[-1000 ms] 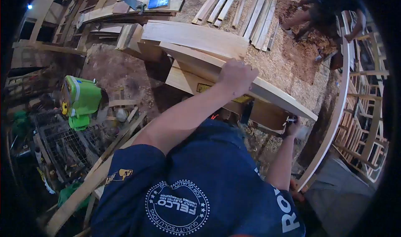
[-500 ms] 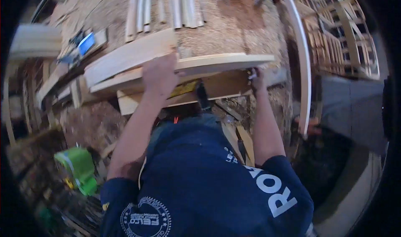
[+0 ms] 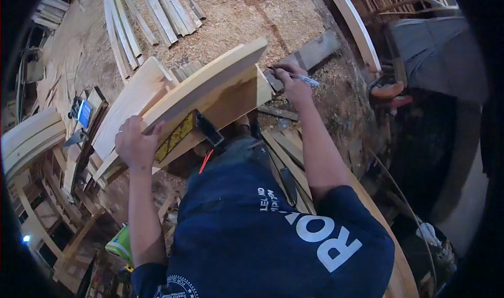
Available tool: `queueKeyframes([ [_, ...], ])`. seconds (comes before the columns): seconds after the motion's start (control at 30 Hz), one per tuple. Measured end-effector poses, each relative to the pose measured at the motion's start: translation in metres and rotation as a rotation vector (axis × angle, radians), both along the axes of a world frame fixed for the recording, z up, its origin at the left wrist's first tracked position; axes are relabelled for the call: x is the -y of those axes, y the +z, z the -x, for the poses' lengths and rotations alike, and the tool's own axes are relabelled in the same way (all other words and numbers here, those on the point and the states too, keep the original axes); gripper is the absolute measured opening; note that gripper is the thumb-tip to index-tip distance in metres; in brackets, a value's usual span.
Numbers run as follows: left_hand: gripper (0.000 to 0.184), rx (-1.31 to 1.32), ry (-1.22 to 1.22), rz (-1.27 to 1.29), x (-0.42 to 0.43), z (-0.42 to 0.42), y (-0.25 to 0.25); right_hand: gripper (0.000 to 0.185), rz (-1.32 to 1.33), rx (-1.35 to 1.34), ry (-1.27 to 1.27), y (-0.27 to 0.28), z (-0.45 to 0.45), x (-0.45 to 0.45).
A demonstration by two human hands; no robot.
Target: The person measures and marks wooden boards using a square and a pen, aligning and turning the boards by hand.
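Observation:
My left hand [image 3: 137, 143] grips the lower left part of a long, curved wooden board [image 3: 210, 77], with the thumb spread along its near face. The board stands on edge, tilted up to the right. In my right hand [image 3: 294, 84] a pen [image 3: 307, 80] is pinched, its dark tip pointing left near the right end of a wooden piece [image 3: 231, 106] behind the board. A yellow label [image 3: 176, 138] and a black clamp-like object [image 3: 209, 129] sit against that piece. Another pale board [image 3: 131, 101] lies beyond my left hand.
Long wood strips [image 3: 163, 14] lie on the sawdust-covered floor. A blue box [image 3: 84, 113] rests on stacked wood at left. A green container [image 3: 121, 244] is at lower left, a white-edged beam [image 3: 354, 22] at upper right, and a grey cover [image 3: 430, 56] at far right.
The view has swung to the right. The curved board now tilts up toward the right, and my right hand, with the pen, has come out from beside its end. My left hand still grips the board.

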State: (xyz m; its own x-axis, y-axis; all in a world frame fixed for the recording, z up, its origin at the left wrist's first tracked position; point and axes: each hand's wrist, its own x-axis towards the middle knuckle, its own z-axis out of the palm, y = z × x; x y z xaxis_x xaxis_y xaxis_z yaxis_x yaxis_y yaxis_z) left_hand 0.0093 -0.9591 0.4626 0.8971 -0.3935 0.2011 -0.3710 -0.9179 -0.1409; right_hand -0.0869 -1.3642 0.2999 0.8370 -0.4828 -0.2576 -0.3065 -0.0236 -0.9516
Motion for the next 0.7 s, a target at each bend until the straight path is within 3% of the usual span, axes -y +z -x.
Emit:
queueKeyframes([
  [0.1, 0.056, 0.006, 0.005, 0.003, 0.000, 0.000, -0.003, 0.024, 0.183, 0.024, 0.111, 0.014, -0.012, -0.007],
  [0.13, 0.056, 0.012, 0.006, 0.001, -0.002, -0.001, -0.005, 0.021, 0.063, -0.016, 0.091, 0.033, -0.015, -0.016],
  [0.27, 0.058, 0.026, 0.021, -0.030, 0.003, 0.001, -0.002, 0.024, 0.112, 0.006, 0.220, 0.002, -0.023, -0.015],
  [0.7, 0.058, 0.046, 0.006, -0.034, 0.000, 0.001, -0.007, 0.023, 0.241, 0.024, 0.231, 0.002, -0.026, -0.019],
])
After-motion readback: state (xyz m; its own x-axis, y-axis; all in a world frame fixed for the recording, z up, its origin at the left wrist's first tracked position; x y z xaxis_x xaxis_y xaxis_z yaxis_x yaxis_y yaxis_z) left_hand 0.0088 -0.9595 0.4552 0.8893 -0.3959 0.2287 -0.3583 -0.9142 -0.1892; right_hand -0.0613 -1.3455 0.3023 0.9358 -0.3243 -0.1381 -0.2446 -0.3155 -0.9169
